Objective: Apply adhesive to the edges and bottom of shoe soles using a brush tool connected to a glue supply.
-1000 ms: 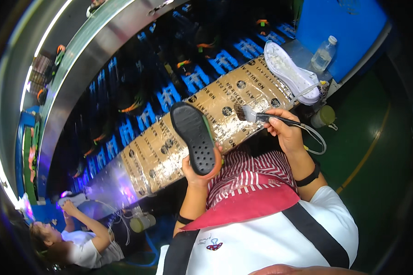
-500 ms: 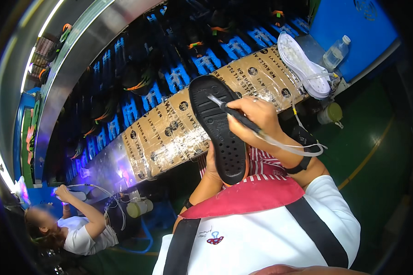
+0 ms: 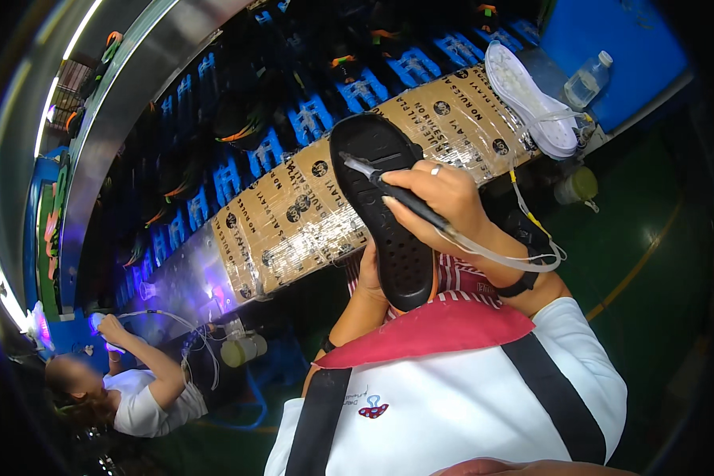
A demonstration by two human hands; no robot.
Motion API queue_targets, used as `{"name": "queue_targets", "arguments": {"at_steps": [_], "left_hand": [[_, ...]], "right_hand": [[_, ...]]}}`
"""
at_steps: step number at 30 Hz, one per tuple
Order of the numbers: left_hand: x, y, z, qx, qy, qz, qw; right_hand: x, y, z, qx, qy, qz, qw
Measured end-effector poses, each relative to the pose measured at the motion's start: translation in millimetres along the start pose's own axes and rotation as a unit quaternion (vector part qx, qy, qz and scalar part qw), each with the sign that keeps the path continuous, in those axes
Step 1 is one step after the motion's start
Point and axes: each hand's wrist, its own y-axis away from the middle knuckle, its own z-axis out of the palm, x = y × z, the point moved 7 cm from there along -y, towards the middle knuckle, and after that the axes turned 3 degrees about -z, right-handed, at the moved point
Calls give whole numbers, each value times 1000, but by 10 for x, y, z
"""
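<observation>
My left hand [image 3: 368, 278] grips a black shoe sole [image 3: 405, 266] by the side near its heel end; most of its fingers are hidden under the sole. The sole's inner face is turned up, with grooves at the toe and round holes toward the heel. Pinched in my right hand [image 3: 451, 202] is a dark-handled brush [image 3: 415, 204], fed by a clear tube [image 3: 496, 255] at its rear. Its bristles touch the toe part of the sole, close to the left edge.
A cardboard-covered ledge [image 3: 282, 238] runs behind the sole. At its right lie a white sole-shaped tray [image 3: 562, 144] of pale bits and a clear bottle [image 3: 589, 82]. Beyond are blue holders [image 3: 362, 91] with dark shoes. A co-worker [image 3: 163, 397] sits at lower left.
The brush tip has moved left and slightly up, toward the sole's left edge. The sole has shifted slightly within the view, still in my left hand.
</observation>
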Motion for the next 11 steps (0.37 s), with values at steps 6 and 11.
{"name": "queue_targets", "arguments": {"at_steps": [6,11], "left_hand": [[25,-3,-126,40,8,9,999],[42,25,-79,37,10,25,999]], "right_hand": [[-119,148,231,-87,-53,-58,993],[-19,95,-10,31,-28,-39,998]]}}
